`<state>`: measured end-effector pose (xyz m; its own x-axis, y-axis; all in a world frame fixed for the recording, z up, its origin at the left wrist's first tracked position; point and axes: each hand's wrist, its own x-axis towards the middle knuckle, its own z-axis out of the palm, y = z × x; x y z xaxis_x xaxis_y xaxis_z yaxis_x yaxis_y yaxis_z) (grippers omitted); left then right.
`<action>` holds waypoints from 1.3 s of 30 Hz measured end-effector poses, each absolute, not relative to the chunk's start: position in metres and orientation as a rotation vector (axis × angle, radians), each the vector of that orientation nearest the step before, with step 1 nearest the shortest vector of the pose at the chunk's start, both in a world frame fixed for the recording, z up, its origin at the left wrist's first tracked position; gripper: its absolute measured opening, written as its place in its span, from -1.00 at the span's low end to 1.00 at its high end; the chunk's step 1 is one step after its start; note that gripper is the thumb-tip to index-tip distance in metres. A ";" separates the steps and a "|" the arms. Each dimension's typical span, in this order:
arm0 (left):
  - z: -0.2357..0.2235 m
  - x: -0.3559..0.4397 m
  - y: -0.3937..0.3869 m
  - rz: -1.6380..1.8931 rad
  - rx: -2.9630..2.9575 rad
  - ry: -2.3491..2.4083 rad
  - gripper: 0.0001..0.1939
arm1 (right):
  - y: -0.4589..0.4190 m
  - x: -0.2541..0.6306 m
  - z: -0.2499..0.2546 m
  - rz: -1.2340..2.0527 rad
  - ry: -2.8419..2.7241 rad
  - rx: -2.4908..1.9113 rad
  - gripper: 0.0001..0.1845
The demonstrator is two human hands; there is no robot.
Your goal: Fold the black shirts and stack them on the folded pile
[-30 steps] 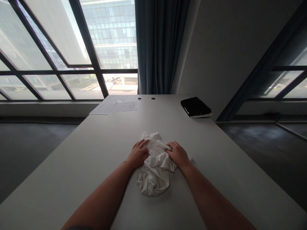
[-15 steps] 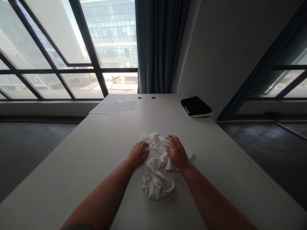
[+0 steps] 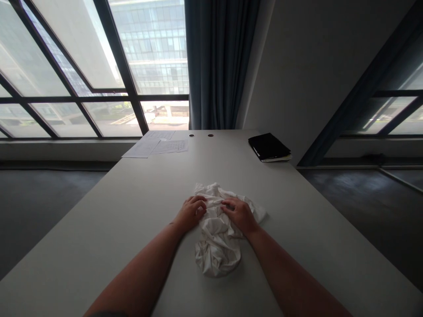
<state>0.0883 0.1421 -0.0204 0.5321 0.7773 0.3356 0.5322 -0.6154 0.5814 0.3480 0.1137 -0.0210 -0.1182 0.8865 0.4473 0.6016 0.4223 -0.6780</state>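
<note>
A crumpled white cloth, perhaps a garment, lies bunched on the white table in front of me. At its left edge my left hand is closed, with thumb and curled fingers gripping a fold. My right hand reaches over the right part and pinches the fabric near the middle, fingertips pointing left. Between the two hands runs a short stretch of wrinkled fabric. One loose end spreads out beyond my right wrist, and a rounded bundle lies nearer to me. Fabric under the palms is hidden.
The white table extends toward the window. Sheets of paper lie at its far left, and a black folder with papers inside sits far right. Two round holes are near the far edge. A blue curtain hangs behind.
My right hand has come down and leftward onto the cloth, its fingers closing on the fabric. More of the cloth's right end shows now. My left hand has barely moved.
</note>
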 end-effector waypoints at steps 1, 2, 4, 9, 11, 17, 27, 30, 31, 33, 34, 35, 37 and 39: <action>-0.020 0.087 0.143 0.837 2.322 1.024 -0.91 | 0.114 0.350 -0.020 0.390 -1.733 -1.277 -0.82; -0.019 0.087 0.143 0.853 2.286 0.960 -0.91 | 0.115 0.353 -0.020 0.371 -1.648 -1.280 -0.81; -0.018 0.086 0.143 0.864 2.232 0.822 -0.91 | 0.118 0.359 -0.022 0.377 -1.496 -1.317 -0.77; -0.015 0.087 0.139 0.783 2.181 0.738 -0.72 | 0.126 0.366 -0.027 0.532 -1.437 -1.365 -0.70; -0.017 0.088 0.138 0.775 2.215 0.793 -0.74 | 0.126 0.363 -0.027 0.540 -1.626 -1.316 -0.72; -0.028 0.086 0.144 0.878 2.353 1.234 -0.51 | 0.115 0.350 -0.023 0.517 -2.080 -1.111 -0.71; -0.040 0.070 0.164 0.783 2.205 1.535 -0.78 | 0.110 0.354 -0.022 0.204 -2.074 -1.260 -0.61; -0.039 0.066 0.169 1.129 2.018 1.350 -0.79 | 0.129 0.375 -0.041 0.121 -1.995 -1.615 -0.61; -0.038 0.065 0.170 1.223 1.937 1.309 -0.78 | 0.134 0.383 -0.046 0.089 -1.962 -1.701 -0.60; -0.034 0.063 0.169 1.357 1.770 1.313 -0.79 | 0.142 0.399 -0.052 0.046 -1.924 -1.796 -0.59; -0.032 0.062 0.168 1.398 1.699 1.342 -0.80 | 0.145 0.406 -0.053 0.041 -1.917 -1.809 -0.60; -0.029 0.061 0.167 1.429 1.641 1.374 -0.80 | 0.147 0.413 -0.054 0.044 -1.915 -1.806 -0.63; -0.022 0.057 0.164 1.460 1.586 1.421 -0.76 | 0.151 0.425 -0.054 0.054 -1.908 -1.778 -0.74; -0.014 0.048 0.162 1.423 1.659 1.441 -0.71 | 0.154 0.435 -0.053 0.044 -1.874 -1.736 -0.84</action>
<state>0.0478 0.1616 -0.0136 -0.1165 0.9226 0.3677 0.3790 -0.3009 0.8751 0.4349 0.1542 -0.0533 0.0138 0.9229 0.3847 0.9039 0.1530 -0.3994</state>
